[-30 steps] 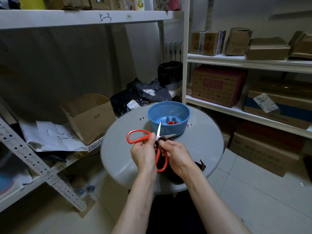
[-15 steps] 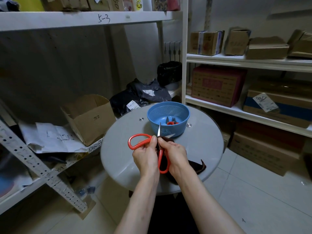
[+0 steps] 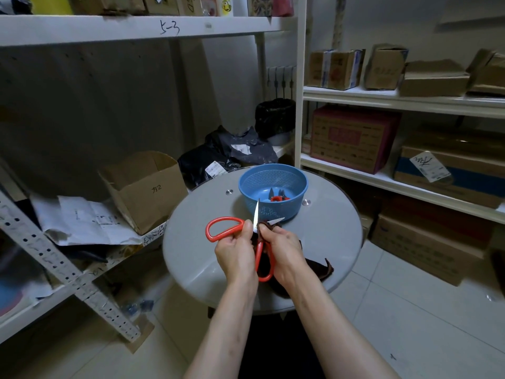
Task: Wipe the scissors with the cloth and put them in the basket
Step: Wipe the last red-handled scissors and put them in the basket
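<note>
Red-handled scissors [image 3: 224, 227] are held open above the round grey table [image 3: 196, 258], blades spread toward the blue basket [image 3: 273, 176]. My left hand [image 3: 235, 254] grips them at the pivot, one red loop jutting out to the left. My right hand [image 3: 284, 248] pinches a dark brown cloth [image 3: 318, 269] against the right blade; the cloth's tail trails down onto the table. Another small pair of red-handled scissors [image 3: 277, 197] lies in the basket. The lower red loop shows between my wrists.
An open cardboard box [image 3: 144, 187] and loose papers [image 3: 82, 222] sit on the low shelf to the left. Black bags [image 3: 226, 154] lie behind the table. Shelves with boxes [image 3: 355, 138] stand to the right. Tiled floor surrounds the table.
Both hands stay close together with the scissors. The right hand with the cloth has shifted slightly along the blade, and less of the right blade tip shows.
</note>
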